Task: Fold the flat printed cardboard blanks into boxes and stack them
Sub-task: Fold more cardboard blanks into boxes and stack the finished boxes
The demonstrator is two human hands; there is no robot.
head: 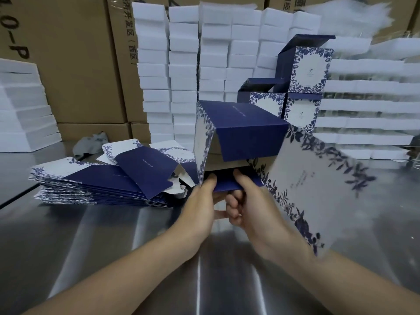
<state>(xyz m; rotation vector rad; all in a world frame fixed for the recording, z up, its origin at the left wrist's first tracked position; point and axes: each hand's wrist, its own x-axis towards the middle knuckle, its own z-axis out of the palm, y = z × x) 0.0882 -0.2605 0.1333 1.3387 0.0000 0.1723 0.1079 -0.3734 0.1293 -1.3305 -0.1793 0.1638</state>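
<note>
A navy and white floral cardboard box [245, 133], half folded, is held above the steel table in the middle of the view. My left hand [201, 205] grips its lower left edge with the thumb on a navy bottom flap [225, 186]. My right hand [247, 205] pinches the same flap from the right. A large white floral panel [313, 192] of the box swings out to the right, blurred. A stack of flat printed blanks [102, 185] lies to the left. Three folded boxes [302, 87] stand stacked behind.
Tall stacks of white foam blocks [186, 71] line the back and both sides. Brown shipping cartons [75, 64] stand behind them at the left. A crumpled grey cloth [91, 142] lies near the blanks. The steel table [136, 258] reflects light in front of me.
</note>
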